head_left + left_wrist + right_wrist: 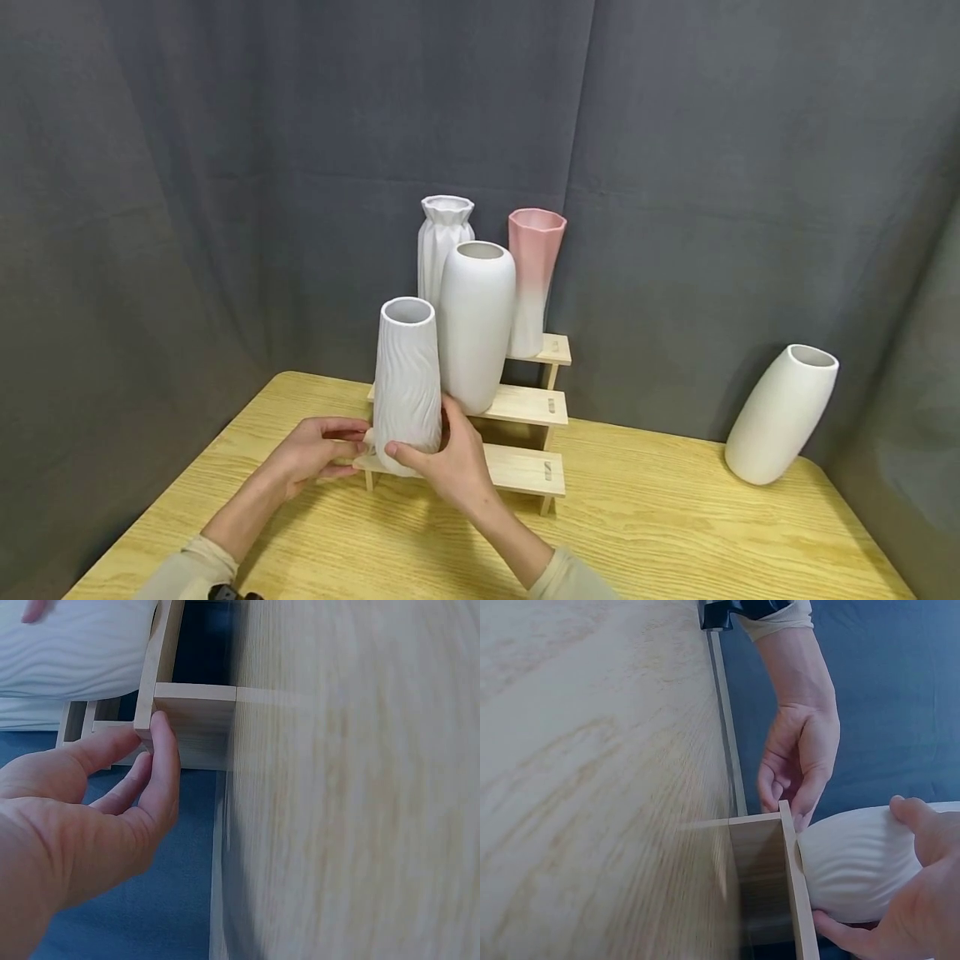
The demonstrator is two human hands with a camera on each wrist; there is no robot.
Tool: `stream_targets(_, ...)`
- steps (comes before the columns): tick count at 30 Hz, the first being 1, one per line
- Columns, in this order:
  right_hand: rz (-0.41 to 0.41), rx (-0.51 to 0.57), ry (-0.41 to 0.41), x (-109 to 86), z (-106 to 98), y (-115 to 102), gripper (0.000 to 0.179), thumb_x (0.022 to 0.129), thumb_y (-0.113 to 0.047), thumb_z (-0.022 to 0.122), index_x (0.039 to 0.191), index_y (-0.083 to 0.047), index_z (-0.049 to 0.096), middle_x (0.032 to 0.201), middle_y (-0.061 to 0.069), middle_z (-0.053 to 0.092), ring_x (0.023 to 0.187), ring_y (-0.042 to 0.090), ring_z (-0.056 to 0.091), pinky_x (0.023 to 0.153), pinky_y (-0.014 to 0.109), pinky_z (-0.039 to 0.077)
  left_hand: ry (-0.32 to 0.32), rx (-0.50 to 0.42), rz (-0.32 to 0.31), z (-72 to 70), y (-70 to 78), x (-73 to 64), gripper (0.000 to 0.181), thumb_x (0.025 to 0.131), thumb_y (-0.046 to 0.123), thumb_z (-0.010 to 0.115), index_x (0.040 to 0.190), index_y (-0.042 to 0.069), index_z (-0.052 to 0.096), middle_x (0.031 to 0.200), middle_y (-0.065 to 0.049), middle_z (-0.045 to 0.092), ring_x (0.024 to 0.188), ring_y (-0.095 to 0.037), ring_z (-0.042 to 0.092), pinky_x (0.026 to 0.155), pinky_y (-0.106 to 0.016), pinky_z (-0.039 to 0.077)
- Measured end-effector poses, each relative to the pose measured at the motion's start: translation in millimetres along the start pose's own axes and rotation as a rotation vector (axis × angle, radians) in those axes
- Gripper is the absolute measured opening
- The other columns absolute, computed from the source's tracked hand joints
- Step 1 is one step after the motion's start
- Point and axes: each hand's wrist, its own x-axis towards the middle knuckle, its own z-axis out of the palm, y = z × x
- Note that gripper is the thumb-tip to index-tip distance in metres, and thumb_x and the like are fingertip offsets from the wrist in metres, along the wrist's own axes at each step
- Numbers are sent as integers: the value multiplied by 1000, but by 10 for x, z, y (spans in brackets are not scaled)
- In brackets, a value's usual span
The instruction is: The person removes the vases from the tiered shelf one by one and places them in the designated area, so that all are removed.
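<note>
A white vase with wavy ridges (407, 387) stands at the left end of the lowest step of a three-step wooden stand (517, 469). My right hand (455, 460) grips this vase low down, with the thumb across its front. At the step's left end, my left hand (318, 452) pinches the board's corner between thumb and fingers, as the left wrist view shows at the step edge (146, 712). On the middle step stands a smooth white vase (477, 329), just behind the ridged one. The right hand's other fingers are partly hidden behind the ridged vase in the head view.
The top step carries a white pleated vase (435, 250), partly hidden, and a pink-to-white vase (534, 279). Far right, another smooth white vase (780, 417) leans at the back of the wooden table (637, 525). A grey curtain (712, 208) hangs behind.
</note>
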Motion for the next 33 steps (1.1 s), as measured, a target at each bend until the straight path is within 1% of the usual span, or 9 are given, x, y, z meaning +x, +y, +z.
stream_targets(5,-12,9,11,27,-23,14,84,72,-41,94,143,-22,53,125,-7,62,111,19,62,93,37,52,-12,-5,3,1,32,27,46,95,2,70,136,-11,55,128,-21,60,104,-27,66,86,-45,58)
stream_targets(8,-40,11,16,33,-31,16,82,72,-41,95,141,-23,55,123,-6,64,106,18,64,89,35,54,-7,-9,0,3,41,33,47,95,3,71,137,-10,56,128,-21,59,104,-27,66,85,-44,58)
stream_targets(12,-70,5,12,32,-30,2,82,71,-43,95,141,-23,57,121,-6,66,103,16,65,86,34,55,16,-13,-14,-4,30,6,47,94,3,71,138,-8,56,127,-20,58,101,-26,66,83,-41,59)
stream_targets(16,-83,3,-1,42,-20,-11,81,70,-42,95,140,-23,58,118,-7,67,101,15,66,84,33,55,17,-26,-21,-29,10,-33,50,94,3,70,140,-8,54,127,-20,57,100,-27,66,82,-39,59)
stream_targets(19,-76,-3,-9,39,-17,-8,81,70,-41,96,139,-22,59,116,-8,68,99,14,66,83,32,55,20,-22,-26,-31,6,-61,50,93,4,71,139,-8,54,126,-19,58,100,-27,66,82,-39,59)
stream_targets(21,-72,-10,-11,33,-20,-6,80,69,-40,96,138,-20,60,114,-7,68,98,14,67,82,31,55,34,-12,-33,-17,6,-72,49,93,4,72,138,-7,57,124,-18,59,99,-27,66,81,-39,59)
stream_targets(26,-67,-15,-12,32,-50,-2,82,69,-38,97,140,-17,60,114,-5,69,99,15,67,83,31,55,46,7,-23,14,7,-43,49,92,5,72,137,-7,57,124,-18,59,100,-26,66,80,-39,60)
stream_targets(33,-43,5,-9,26,-86,19,81,69,-37,97,139,-16,60,112,-6,69,97,14,67,82,30,55,17,-1,-35,24,4,-10,52,92,8,74,138,-7,55,125,-18,57,101,-26,65,81,-39,60)
